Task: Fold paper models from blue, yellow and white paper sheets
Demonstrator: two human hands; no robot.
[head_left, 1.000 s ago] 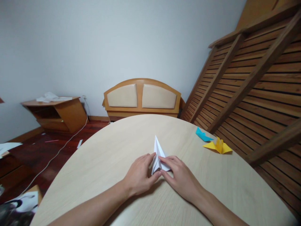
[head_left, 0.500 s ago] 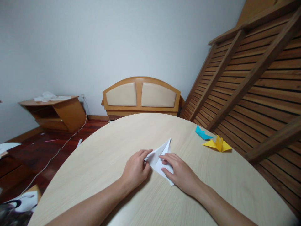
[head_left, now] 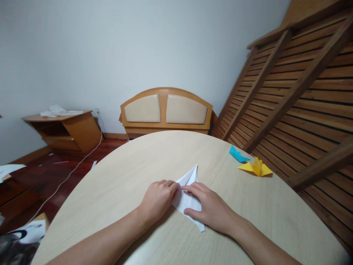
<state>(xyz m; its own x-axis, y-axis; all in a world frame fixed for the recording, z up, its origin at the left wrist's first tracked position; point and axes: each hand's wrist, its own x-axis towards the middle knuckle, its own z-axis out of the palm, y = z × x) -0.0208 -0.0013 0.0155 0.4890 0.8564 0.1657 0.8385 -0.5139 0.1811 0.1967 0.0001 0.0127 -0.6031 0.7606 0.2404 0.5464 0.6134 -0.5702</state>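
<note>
A folded piece of white paper lies on the round table, with one narrow point aimed away from me and another toward me. My left hand is closed on the paper's left corner, its curled fingers covering that edge. From the right, my right hand rests over the paper. Its thumb and index finger are spread apart on the surface, and the index fingertip comes close to my left fingers. Part of the paper's right side is hidden under this hand.
A blue paper boat and a yellow folded paper figure stand near the right edge of the table. Beyond are a headboard, a leaning slatted wooden frame and a low cabinet with papers on top.
The paper has shifted slightly toward me. My left fingers have curled over its left corner, and my right hand has moved a little lower with its thumb farther from the index finger.
</note>
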